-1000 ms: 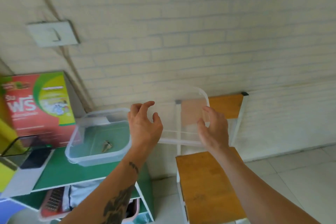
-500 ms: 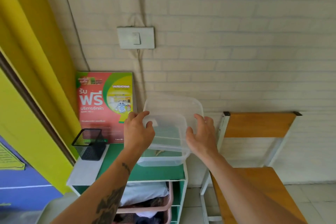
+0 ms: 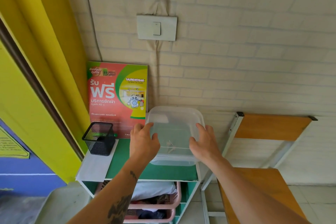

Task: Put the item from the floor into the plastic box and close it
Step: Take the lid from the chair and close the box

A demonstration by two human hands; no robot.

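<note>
A clear plastic box [image 3: 172, 162] stands on the green top of a small shelf unit [image 3: 154, 172]. Its clear lid [image 3: 174, 123] lies over the box, held at both sides. My left hand [image 3: 143, 142] grips the lid's left edge and my right hand [image 3: 204, 142] grips its right edge. Through the lid a small thin item [image 3: 171, 144] shows dimly inside the box; I cannot tell whether the lid is snapped down all round.
A red and green laundry poster [image 3: 116, 96] leans on the brick wall behind the box. A black mesh pen holder [image 3: 99, 138] stands at the left on a white sheet. A wooden chair [image 3: 258, 178] is on the right. Pink baskets [image 3: 156, 203] fill the shelf below.
The lid was carried from over the chair across to the box and lowered onto it, both hands staying on its edges. The view swung left towards the shelf.
</note>
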